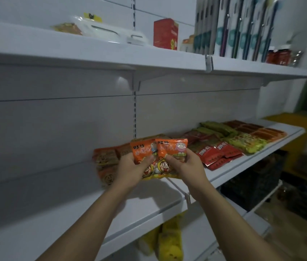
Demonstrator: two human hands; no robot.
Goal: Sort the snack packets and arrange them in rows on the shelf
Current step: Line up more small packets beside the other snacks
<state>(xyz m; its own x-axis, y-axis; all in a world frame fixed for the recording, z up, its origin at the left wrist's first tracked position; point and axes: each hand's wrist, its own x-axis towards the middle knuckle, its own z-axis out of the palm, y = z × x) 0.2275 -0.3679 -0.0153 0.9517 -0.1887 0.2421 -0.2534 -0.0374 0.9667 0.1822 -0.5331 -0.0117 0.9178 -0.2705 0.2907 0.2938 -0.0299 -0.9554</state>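
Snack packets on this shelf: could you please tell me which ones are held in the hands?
The two bright orange cartoon-face packets, one in the left hand, one in the right hand; the red packets and green packets lie untouched.

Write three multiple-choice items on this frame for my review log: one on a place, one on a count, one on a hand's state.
1. Where do the flat red foil packets lie?
A. top shelf
B. floor
C. white middle shelf, right of the hands

2. How many orange cartoon-printed snack packets are held up?
A. one
B. two
C. four

3. What is the left hand doing?
A. gripping a packet
B. lying flat
C. hanging empty

1 C: they lie beside the right hand.
2 B: one in each hand.
3 A: its fingers curl round a packet.
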